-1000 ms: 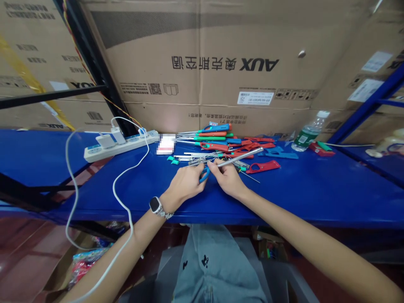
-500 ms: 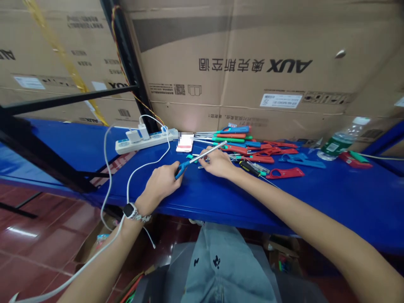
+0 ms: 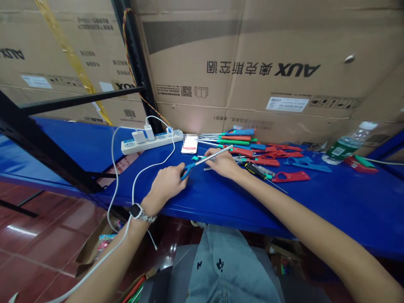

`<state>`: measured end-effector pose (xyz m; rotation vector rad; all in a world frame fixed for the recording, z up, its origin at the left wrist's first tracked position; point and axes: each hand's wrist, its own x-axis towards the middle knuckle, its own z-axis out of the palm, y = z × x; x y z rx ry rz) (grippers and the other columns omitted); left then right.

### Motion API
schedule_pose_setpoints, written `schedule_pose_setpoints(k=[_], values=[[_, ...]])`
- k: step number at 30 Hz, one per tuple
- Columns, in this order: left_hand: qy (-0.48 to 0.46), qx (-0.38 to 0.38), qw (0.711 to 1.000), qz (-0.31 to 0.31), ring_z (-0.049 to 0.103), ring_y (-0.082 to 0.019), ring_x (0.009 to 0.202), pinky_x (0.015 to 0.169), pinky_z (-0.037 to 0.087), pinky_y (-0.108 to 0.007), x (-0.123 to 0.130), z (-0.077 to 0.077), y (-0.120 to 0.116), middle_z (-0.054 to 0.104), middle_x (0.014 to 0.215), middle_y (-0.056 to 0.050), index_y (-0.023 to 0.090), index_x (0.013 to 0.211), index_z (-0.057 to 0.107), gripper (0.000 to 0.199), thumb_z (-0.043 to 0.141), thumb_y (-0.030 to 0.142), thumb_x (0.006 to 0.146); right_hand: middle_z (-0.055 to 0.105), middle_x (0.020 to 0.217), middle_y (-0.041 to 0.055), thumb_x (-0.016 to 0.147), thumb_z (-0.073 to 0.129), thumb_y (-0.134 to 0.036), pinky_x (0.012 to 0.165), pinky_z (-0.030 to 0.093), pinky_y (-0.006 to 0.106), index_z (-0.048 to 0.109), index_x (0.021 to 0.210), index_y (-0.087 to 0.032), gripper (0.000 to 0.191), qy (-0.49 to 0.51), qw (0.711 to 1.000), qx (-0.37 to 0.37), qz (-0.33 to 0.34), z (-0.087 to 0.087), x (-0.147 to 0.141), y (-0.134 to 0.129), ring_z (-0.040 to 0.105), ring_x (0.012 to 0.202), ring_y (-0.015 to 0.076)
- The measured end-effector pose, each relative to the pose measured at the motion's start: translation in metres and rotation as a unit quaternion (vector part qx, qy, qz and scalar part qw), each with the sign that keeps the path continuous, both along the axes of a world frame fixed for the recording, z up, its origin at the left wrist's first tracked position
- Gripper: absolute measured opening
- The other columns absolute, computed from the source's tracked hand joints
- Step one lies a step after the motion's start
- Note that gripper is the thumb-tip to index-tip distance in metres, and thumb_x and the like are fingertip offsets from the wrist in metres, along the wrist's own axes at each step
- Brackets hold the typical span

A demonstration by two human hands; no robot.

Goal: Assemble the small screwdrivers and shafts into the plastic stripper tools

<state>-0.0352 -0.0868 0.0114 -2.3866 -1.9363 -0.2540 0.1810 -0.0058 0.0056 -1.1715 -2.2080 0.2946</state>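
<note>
My left hand (image 3: pixel 168 182) is closed around the blue handle of a long lighter (image 3: pixel 188 169), whose silver tube points up and right. Behind that tube, my right hand (image 3: pixel 222 163) has its fingers bent over small metal and green parts on the blue shelf (image 3: pixel 202 198); what it grips is hidden. Finished-looking lighters with orange (image 3: pixel 236 138) and green (image 3: pixel 235 142) handles lie in a pile behind my right hand. Red handle shells (image 3: pixel 293 176), blue shells (image 3: pixel 311 164) and a black-and-yellow screwdriver (image 3: pixel 255 171) rest to the right.
A white power strip (image 3: pixel 151 142) with plugs and white cables sits at the left, beside a phone (image 3: pixel 190 144). A bottle (image 3: pixel 345 147) stands at the right. Large cartons (image 3: pixel 271 38) form the back, and a black rack post (image 3: pixel 139 59) rises at the left.
The whole view has shifted slightly, so things appear a little further right. My left hand still holds the blue lighter, and my right hand stays behind its tube.
</note>
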Motion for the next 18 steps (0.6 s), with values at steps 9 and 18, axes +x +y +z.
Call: schedule_pose_setpoints(k=[9,18], values=[[0.003,-0.007,0.997,-0.074,0.07,-0.032,0.073,0.061,0.038,-0.035,0.029,0.011,0.032,0.071,0.078,-0.011,0.021,0.09,0.06,0.033,0.039,0.044,0.1,0.058,0.062,-0.0025,0.072,0.079,-0.053,0.054,0.039,0.026,0.07,0.081,-0.019,0.036,0.482,0.853,-0.187,-0.07,0.001,0.107,-0.033,0.049,0.056,0.0116],[0.012,-0.003,0.989,-0.144,0.071,-0.032,0.081,0.066,0.044,-0.036,0.081,0.001,0.058,0.074,0.087,-0.013,0.02,0.088,0.063,0.038,0.036,0.045,0.099,0.051,0.056,-0.0065,0.074,0.076,-0.043,0.052,0.039,0.025,0.05,0.075,-0.024,0.033,0.625,0.767,-0.14,-0.044,-0.004,0.123,-0.036,0.046,0.051,0.0113]])
